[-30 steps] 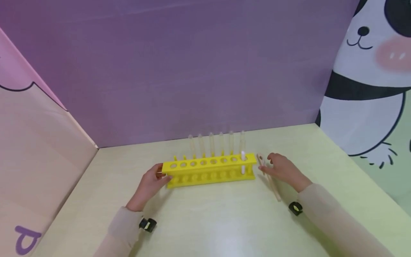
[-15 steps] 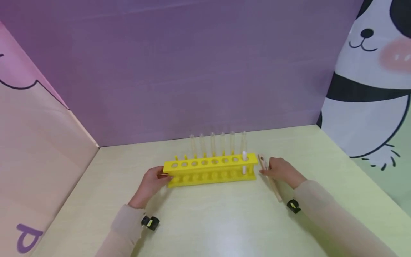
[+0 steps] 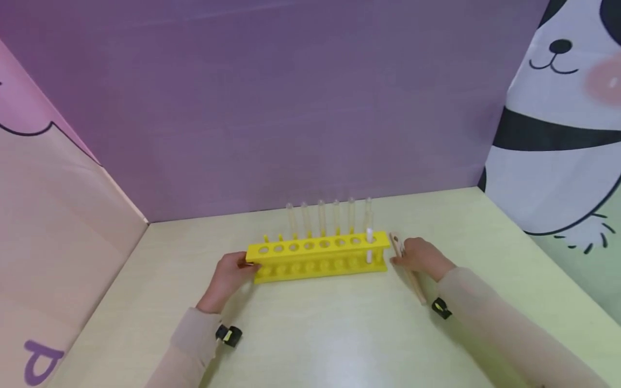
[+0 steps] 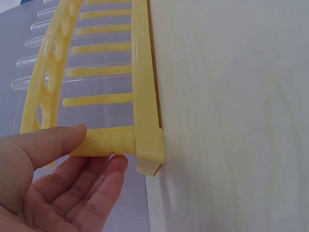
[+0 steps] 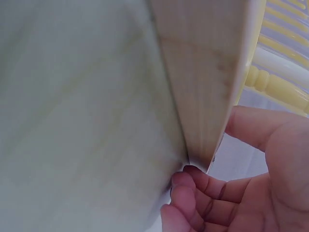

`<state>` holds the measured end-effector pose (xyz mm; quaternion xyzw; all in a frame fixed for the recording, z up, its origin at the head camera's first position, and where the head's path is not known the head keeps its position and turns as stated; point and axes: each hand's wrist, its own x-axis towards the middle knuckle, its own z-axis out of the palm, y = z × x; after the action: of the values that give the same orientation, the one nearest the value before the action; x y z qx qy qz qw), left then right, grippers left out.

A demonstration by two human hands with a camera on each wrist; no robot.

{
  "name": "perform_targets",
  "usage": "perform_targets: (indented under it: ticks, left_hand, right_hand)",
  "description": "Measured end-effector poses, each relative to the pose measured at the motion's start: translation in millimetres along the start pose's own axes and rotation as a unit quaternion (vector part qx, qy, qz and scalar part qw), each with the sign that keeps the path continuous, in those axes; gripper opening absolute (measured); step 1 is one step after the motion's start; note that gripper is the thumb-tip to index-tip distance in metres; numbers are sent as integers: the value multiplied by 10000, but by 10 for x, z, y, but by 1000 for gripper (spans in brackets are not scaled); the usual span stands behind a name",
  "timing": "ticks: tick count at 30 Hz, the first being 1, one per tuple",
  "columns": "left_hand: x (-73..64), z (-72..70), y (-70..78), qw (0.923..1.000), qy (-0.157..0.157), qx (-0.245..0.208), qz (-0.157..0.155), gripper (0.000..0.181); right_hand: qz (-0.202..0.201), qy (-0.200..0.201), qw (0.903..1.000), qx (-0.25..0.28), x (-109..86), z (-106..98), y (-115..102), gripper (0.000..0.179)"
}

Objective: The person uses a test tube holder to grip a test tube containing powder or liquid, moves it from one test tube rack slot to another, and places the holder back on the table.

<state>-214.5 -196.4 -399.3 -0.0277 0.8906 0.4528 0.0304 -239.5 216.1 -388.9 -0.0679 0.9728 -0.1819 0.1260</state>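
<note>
A yellow test tube rack [image 3: 317,246] stands on the table. My left hand [image 3: 229,277] grips the post at its left end; in the left wrist view the thumb lies on the post [image 4: 108,141] with the fingers beneath. Several clear test tubes [image 3: 321,215] sit upside down on the rack's rear pegs. A white stick-like piece [image 3: 369,247] stands in the rightmost hole. Just right of the rack lies a wooden test tube clamp [image 3: 411,280], pinched near its upper part by my right hand [image 3: 422,256]. The right wrist view shows thumb and fingers on either side of the wood [image 5: 203,87].
The pale table [image 3: 310,334] ends at a purple backdrop [image 3: 291,108] behind the rack. A printed side panel [image 3: 58,226] rises at the left, and a panda-print panel [image 3: 553,178] at the right.
My right hand has lowered onto the wooden test tube clamp and its fingers have closed on it. The left hand keeps its grip on the rack; the view shifts slightly.
</note>
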Motion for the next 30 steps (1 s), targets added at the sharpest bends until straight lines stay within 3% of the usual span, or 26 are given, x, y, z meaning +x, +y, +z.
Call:
perform_targets:
  ticks: [6,15,30]
  left_hand:
    - [-19,-3,-6,9999,33,23,109,32]
    - [-35,-16,2,9999,-6,13,137,33]
    - [-9,-1,-21,9999,11,124,24,33]
  right_hand:
    - [179,-124,9995,-220,8,1,-16,32]
    - [554,-363,9977,-143,28,3,-48,28]
    - [395,-460,9981,136,20,-44,-90,24]
